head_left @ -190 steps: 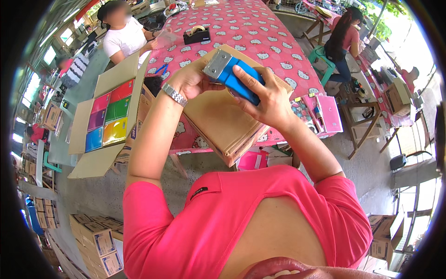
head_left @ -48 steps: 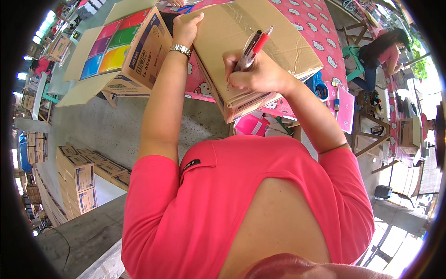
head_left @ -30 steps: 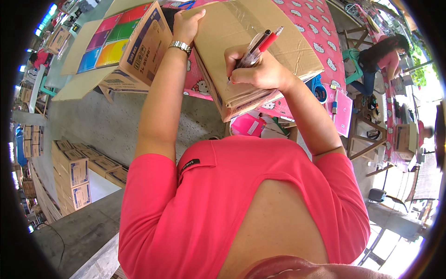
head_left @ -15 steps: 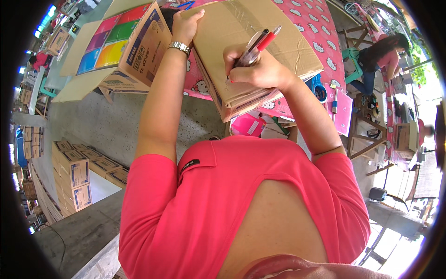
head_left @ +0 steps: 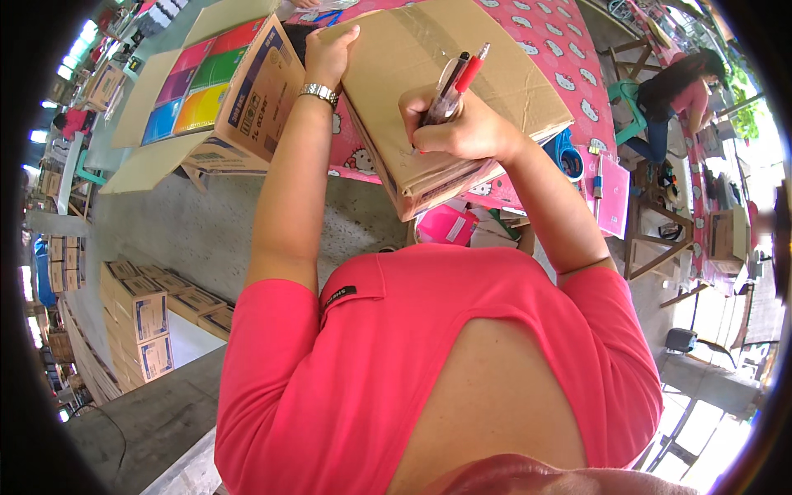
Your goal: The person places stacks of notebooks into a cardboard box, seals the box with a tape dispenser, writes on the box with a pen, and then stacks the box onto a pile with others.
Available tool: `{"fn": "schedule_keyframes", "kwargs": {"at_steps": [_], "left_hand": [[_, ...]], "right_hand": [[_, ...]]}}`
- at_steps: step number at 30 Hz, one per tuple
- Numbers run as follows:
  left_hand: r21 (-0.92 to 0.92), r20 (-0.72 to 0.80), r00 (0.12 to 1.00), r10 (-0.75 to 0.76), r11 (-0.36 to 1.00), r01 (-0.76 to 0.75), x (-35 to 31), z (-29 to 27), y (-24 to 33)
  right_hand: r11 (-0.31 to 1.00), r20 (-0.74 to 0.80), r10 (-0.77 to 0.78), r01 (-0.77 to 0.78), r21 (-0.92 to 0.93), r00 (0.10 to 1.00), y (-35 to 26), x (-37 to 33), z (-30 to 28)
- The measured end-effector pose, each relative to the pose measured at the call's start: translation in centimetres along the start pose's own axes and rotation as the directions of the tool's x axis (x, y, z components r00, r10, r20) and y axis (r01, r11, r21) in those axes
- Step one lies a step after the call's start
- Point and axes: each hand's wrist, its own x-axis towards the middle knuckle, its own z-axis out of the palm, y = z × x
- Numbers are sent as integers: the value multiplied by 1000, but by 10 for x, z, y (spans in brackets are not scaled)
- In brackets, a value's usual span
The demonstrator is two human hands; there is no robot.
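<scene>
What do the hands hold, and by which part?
Right hand: slim red and black pens, by lower barrels. Left hand: touching brown cardboard box, left edge; grip unclear.

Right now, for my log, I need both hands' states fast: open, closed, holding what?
Left hand: at the left edge of the cardboard box; open or closed cannot be told.
Right hand: closed, holding pens, one red, one dark.

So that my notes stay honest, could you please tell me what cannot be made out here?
Head view:
Pens: middle lengths, hidden by the right hand.
Blue object: partly covered by the closed carton.
Co-worker's hand: cut off by the upper edge.
Far-left cartons: too small for detail.
</scene>
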Motion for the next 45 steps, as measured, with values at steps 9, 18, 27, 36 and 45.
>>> {"fn": "schedule_keyframes", "kwargs": {"at_steps": [9, 18, 27, 36, 45], "left_hand": [[43, -78, 995, 59, 998, -56, 3, -3, -8], [113, -64, 997, 41, 993, -34, 15, -13, -18], [149, -76, 997, 19, 989, -7, 23, -12, -32], [81, -37, 997, 65, 995, -62, 15, -10, -18], [121, 49, 997, 65, 990, -70, 25, -43, -31]], "right_hand": [[996, -115, -50, 41, -82, 992, -3, 4, 10], [999, -113, -31, 27, -40, 993, -4, 2, 10], [999, -220, 21, -13, 35, 975, -3, -3, 8], [995, -161, -19, 3, -96, 987, -6, 0, 8], [990, -927, 141, -66, 126, 347, 17, -111, -76]]}}
